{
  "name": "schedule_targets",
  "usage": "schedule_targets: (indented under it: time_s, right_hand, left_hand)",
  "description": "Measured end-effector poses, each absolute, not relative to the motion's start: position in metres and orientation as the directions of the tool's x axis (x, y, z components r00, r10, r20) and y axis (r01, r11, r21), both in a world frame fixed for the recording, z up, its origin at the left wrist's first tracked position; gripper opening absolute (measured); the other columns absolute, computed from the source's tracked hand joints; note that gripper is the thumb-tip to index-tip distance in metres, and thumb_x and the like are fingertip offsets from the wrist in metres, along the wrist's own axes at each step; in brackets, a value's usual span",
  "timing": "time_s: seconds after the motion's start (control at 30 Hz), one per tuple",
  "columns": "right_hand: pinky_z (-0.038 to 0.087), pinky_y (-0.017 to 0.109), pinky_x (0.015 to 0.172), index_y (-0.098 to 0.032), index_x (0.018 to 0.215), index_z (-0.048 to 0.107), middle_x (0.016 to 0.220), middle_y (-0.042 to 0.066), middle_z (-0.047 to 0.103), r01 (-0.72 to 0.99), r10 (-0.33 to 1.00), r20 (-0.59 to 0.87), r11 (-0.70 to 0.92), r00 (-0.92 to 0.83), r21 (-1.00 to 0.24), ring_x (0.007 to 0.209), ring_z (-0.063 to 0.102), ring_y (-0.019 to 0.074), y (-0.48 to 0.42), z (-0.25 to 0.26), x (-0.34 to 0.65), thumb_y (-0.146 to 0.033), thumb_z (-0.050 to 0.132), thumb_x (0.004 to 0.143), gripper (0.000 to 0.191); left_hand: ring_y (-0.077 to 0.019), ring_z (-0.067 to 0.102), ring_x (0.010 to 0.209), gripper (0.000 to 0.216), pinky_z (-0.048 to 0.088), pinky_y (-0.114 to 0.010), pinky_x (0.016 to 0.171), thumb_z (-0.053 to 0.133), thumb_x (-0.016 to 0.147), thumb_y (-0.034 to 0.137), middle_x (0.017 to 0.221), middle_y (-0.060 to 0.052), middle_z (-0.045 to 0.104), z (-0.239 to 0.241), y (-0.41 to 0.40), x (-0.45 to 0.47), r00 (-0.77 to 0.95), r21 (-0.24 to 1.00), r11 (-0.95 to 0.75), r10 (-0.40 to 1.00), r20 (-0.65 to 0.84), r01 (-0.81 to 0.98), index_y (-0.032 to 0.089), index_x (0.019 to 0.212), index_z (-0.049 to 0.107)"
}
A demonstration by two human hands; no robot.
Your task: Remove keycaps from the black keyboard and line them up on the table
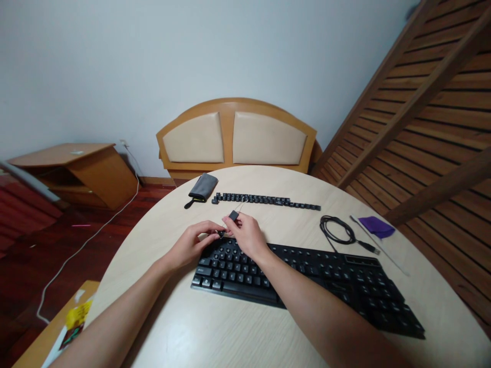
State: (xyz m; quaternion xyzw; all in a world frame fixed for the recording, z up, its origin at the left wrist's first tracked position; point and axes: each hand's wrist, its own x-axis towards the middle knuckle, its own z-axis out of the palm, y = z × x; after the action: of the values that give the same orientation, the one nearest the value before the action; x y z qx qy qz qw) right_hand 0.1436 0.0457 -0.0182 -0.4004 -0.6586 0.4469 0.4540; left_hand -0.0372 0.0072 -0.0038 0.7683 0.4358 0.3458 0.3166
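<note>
A black keyboard [314, 281] lies across the round pale wooden table [230, 337]. My right hand [247, 236] hovers over the keyboard's far left corner, fingers pinched on a wire keycap puller with a black keycap [233, 215] caught in it. My left hand [194, 244] rests at the same corner, fingers curled against the keyboard's edge and touching something small and dark that I cannot make out. A long row of removed black keycaps [268, 200] is lined up on the table beyond both hands.
A grey pouch [202, 187] lies left of the keycap row. The keyboard's coiled black cable [339, 230], a purple cloth [376, 226] and a thin white stick [383, 250] sit at the right. A padded headboard stands behind the table, slatted wood panels to the right.
</note>
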Motion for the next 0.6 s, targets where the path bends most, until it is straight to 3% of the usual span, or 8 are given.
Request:
schedule_targets:
  time_s: [0.27,0.5,0.6]
  right_hand:
    - [0.051,0.023,0.06,-0.016,0.075,0.065,0.068,0.003,0.068,0.113,0.93,0.24,0.28,-0.278,-0.953,0.063,0.066,0.0158,0.044,-0.018,0.144,-0.041,0.057,0.088,0.03]
    - [0.051,0.022,0.058,-0.016,0.075,0.064,0.066,0.003,0.067,0.088,0.932,0.223,0.257,-0.287,-0.962,0.061,0.066,0.0149,0.044,-0.019,0.143,-0.042,0.058,0.088,0.03]
    - [0.05,0.022,0.058,-0.016,0.077,0.065,0.068,0.004,0.069,0.151,0.935,0.211,0.261,-0.285,-0.954,0.062,0.067,0.0154,0.044,-0.019,0.144,-0.042,0.056,0.09,0.031]
  left_hand:
    - [-0.0219,0.064,0.102,0.026,0.05,-0.038,0.094,0.057,0.091,0.032,0.11,-0.008,0.07,-0.008,0.009,-0.04,0.358,0.805,-0.372,0.909,0.215,0.461,0.019,0.11,0.067]
    - [-0.0205,0.062,0.1,0.019,0.049,-0.036,0.094,0.054,0.093,0.027,0.105,-0.008,0.068,0.001,0.008,-0.039,0.437,0.734,-0.486,0.854,0.283,0.474,0.018,0.104,0.067]
    - [-0.0201,0.06,0.101,0.018,0.048,-0.035,0.093,0.051,0.095,0.025,0.106,-0.009,0.065,0.004,0.007,-0.039,0.47,0.693,-0.534,0.827,0.308,0.485,0.019,0.103,0.066]
